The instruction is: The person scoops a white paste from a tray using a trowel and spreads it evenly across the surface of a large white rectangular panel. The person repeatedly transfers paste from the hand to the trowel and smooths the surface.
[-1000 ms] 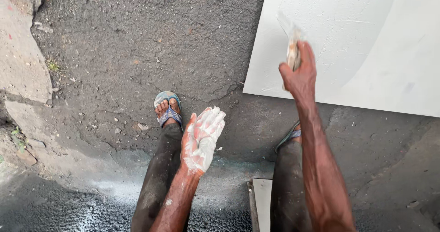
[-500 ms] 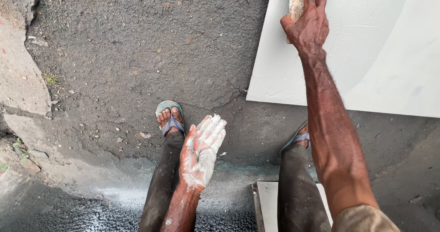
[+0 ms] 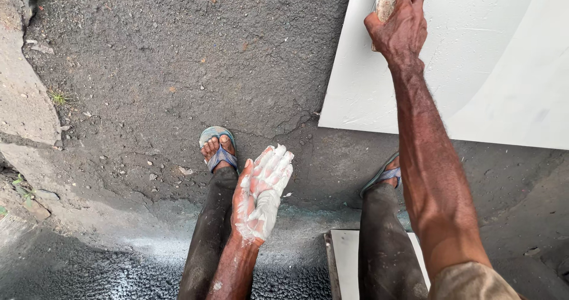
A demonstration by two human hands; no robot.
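A putty-smeared, pale scraping tool (image 3: 385, 1) is gripped in the right hand (image 3: 400, 30) and pressed against the large flat white board (image 3: 474, 69) lying on the dark asphalt ground (image 3: 178, 57). The left hand (image 3: 261, 193), coated in white paste, is held open, palm up.

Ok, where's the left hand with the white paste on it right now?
In the head view, the left hand is held open, palm up, low in the centre, between the two knees and just right of the foot in the blue sandal.

A board (image 3: 468, 69) lies on the ground (image 3: 178, 57), ahead and right of two sandalled feet (image 3: 218, 149).
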